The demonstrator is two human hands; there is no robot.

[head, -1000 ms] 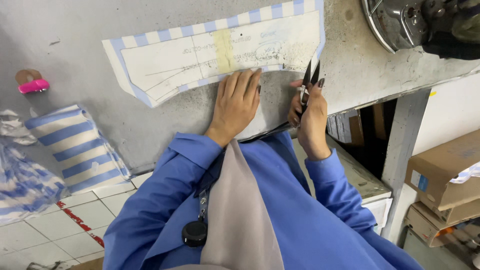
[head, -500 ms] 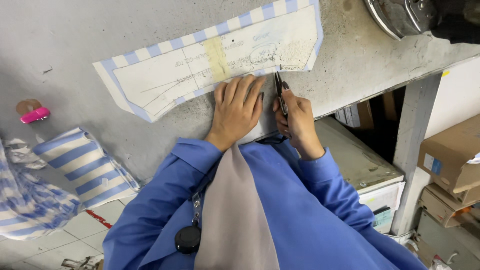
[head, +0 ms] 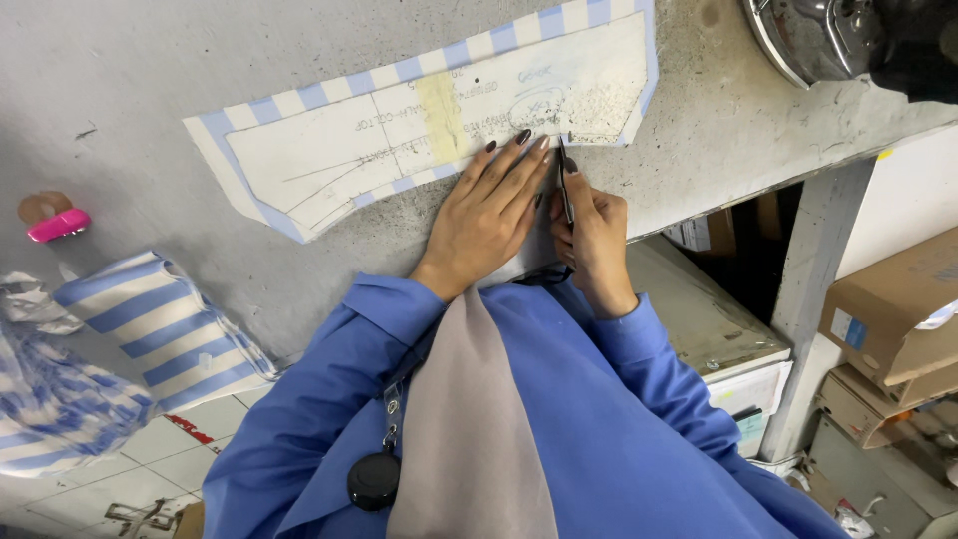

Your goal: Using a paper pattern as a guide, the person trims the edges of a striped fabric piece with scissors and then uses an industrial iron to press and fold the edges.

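A cream paper pattern [head: 329, 150] lies on a piece of blue-and-white striped fabric [head: 225, 125] on the grey table [head: 120, 60]. My left hand [head: 489, 205] presses flat on the near edge of the pattern, fingers spread. Beside it, my right hand [head: 591, 235] grips black scissors [head: 564, 185], whose tips point at the lower edge of the fabric near the pattern's right part.
A pink and brown tape dispenser [head: 52, 218] sits at the table's left. Folded striped fabric [head: 160, 324] hangs off the table edge at lower left. A metal machine part [head: 828, 35] is at top right. Cardboard boxes [head: 888, 309] stand on the right.
The view has moved closer to the pattern. My right hand has brought the scissors left and forward to the fabric's lower edge, next to my left hand.
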